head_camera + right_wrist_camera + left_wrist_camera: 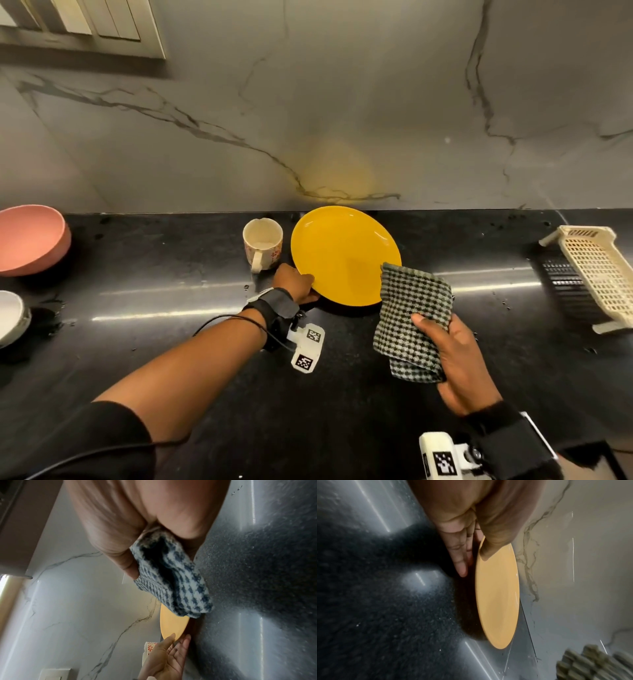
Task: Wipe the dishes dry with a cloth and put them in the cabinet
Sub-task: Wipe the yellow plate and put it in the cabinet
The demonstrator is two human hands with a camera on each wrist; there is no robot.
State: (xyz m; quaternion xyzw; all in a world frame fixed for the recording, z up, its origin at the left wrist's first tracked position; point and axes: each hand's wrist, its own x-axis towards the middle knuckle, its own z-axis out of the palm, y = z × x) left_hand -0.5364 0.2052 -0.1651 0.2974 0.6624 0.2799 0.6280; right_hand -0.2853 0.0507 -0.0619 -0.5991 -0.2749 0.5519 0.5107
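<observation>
Starting on the first dish, by the look of it. The left hand (294, 282) pinches the near-left rim of the yellow plate (342, 253), thumb on top and fingers fairly straight underneath. The plate sits by the back edge of the desk (171, 342), its near side tipped up off the surface.

The right hand (459, 363) grips a folded checked cloth (411, 318), thumb over the top and fingers curled behind. The cloth's top corner overlaps the plate's near-right rim. Cannot tell if it actually touches yet.

Progress is early: wiping barely begun, nothing visibly put away. A mug (262, 243) stands just left of the plate. A pink bowl (30, 240) and a white bowl (12, 317) sit at the left edge of the desk, and a cream rack (596, 270) at the right edge. All of these likely need drying and storing too.

Hidden or unclear:
- No cabinet is clearly in view; the panelled frame at top left is cut off.
- The white bowl is cropped by the picture's edge.
- The plate's underside is hidden, and any wetness on it is unreadable.
- Both wrist views are blurred.
</observation>
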